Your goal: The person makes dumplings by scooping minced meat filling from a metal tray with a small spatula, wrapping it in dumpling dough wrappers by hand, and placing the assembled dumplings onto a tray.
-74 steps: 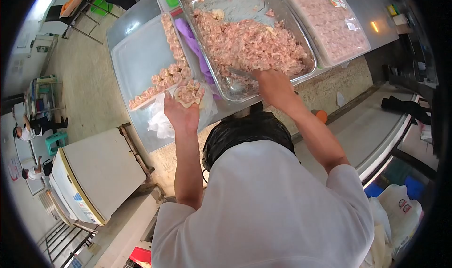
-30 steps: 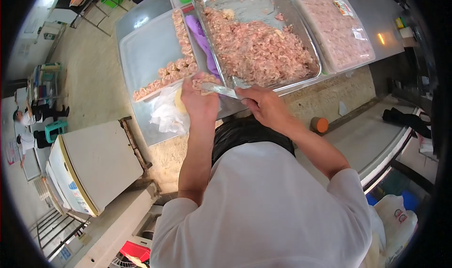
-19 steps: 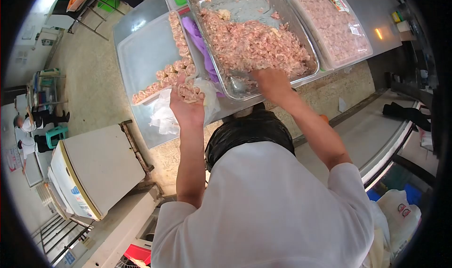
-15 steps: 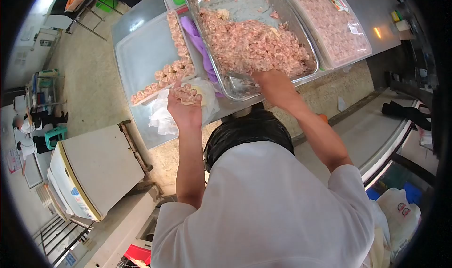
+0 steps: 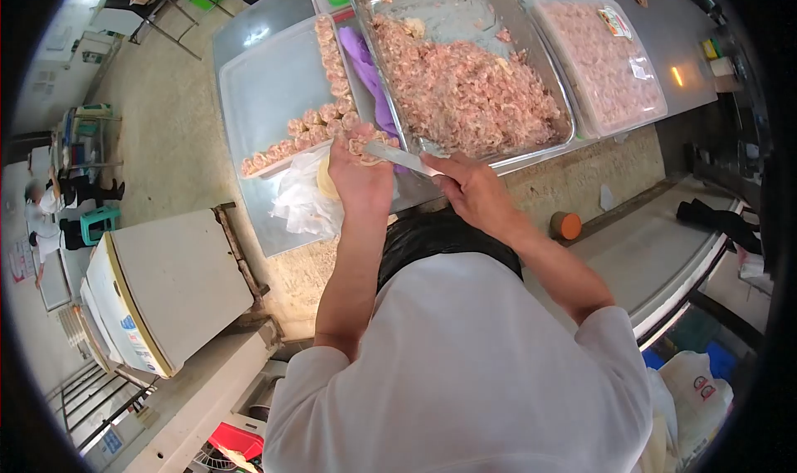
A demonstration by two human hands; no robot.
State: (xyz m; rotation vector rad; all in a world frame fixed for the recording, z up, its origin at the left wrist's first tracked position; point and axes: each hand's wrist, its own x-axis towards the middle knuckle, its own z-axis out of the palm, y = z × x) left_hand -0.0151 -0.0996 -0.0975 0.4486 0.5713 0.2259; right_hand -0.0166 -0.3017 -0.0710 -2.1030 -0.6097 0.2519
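Observation:
My left hand (image 5: 359,178) cups an unfinished dumpling (image 5: 365,135) topped with raw minced meat, its fingers curled around it. In my right hand (image 5: 477,186) is a flat metal spatula (image 5: 400,156), whose blade lies against the meat in my left hand. Just beyond both hands sits a deep metal tray (image 5: 566,145) with a large heap of minced meat (image 5: 473,91). To the left, a plastic tray (image 5: 266,78) has rows of shaped dumplings (image 5: 334,58) along two sides. Pale round wrappers (image 5: 326,180) rest on a crumpled white plastic bag (image 5: 300,195) beside my left wrist.
A lidded clear box (image 5: 598,66) packed with dumplings stands right of the metal tray. A purple cloth (image 5: 365,66) lies between the trays on the metal table (image 5: 286,234). A white fridge-like cabinet (image 5: 183,282) stands at left. Other people (image 5: 54,211) are far left.
My right hand has brought the spatula from the metal tray's near corner leftward to my left hand. My left hand has shifted right, and its fingers have curled around the dumpling.

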